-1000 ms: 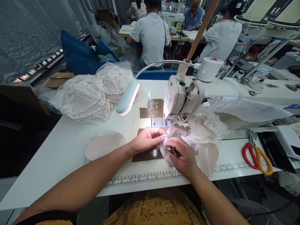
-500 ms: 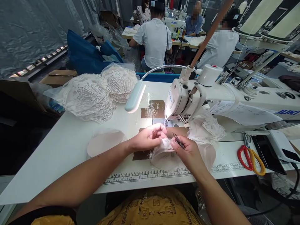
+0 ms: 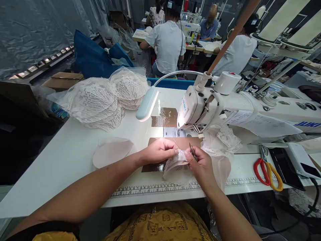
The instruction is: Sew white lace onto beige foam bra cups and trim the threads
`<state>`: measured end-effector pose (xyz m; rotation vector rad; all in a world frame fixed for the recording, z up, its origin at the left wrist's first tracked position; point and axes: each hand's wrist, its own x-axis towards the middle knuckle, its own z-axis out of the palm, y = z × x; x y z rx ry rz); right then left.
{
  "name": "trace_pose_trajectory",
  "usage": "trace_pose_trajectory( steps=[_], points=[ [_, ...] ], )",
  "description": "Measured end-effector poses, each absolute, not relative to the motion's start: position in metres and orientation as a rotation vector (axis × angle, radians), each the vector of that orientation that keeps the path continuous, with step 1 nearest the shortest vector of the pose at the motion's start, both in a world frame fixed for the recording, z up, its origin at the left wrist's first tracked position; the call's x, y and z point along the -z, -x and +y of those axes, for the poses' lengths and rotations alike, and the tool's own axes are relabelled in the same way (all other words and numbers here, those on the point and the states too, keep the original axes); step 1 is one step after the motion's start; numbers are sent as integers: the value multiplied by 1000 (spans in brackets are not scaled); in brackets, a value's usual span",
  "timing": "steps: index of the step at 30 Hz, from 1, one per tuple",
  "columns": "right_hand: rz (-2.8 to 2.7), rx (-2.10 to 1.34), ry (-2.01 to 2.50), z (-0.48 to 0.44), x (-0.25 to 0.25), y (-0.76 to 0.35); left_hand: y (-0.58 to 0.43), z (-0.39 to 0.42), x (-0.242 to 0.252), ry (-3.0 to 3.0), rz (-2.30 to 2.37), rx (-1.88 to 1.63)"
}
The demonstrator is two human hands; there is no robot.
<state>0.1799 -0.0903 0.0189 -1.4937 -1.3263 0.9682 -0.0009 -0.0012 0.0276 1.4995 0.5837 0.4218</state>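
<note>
My left hand (image 3: 160, 151) is closed, thumb and fingers pinching the edge of a white lace bra cup (image 3: 177, 169). My right hand (image 3: 200, 162) grips the same edge between thumb and finger. Tucked in its fingers is a pair of small dark thread snips (image 3: 192, 151), points upward. The cup hangs just above the table's front edge, before the sewing machine (image 3: 192, 107) and its needle area. More white lace pieces (image 3: 220, 144) lie beside my right hand, under the machine arm. A pale beige cup (image 3: 112, 154) rests on the table left of my hands.
A heap of lace cups (image 3: 92, 103) fills the table's back left. A lamp (image 3: 147, 103) on a bent neck hangs over the table. Scissors (image 3: 267, 172) with red and yellow handles and a dark phone-like slab (image 3: 286, 167) lie at right. Several people sit working beyond.
My left fingers, raised and loosely curled before, have come down onto the lace edge. Both hands have shifted slightly right, and the snips have turned more upright.
</note>
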Motion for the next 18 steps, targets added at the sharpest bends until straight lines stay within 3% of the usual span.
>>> trace_pose_trajectory(
  steps=[18],
  points=[
    [-1448,-645,1577,-85,-21,-174,4,7,-14,-1203,472,-254]
  ],
)
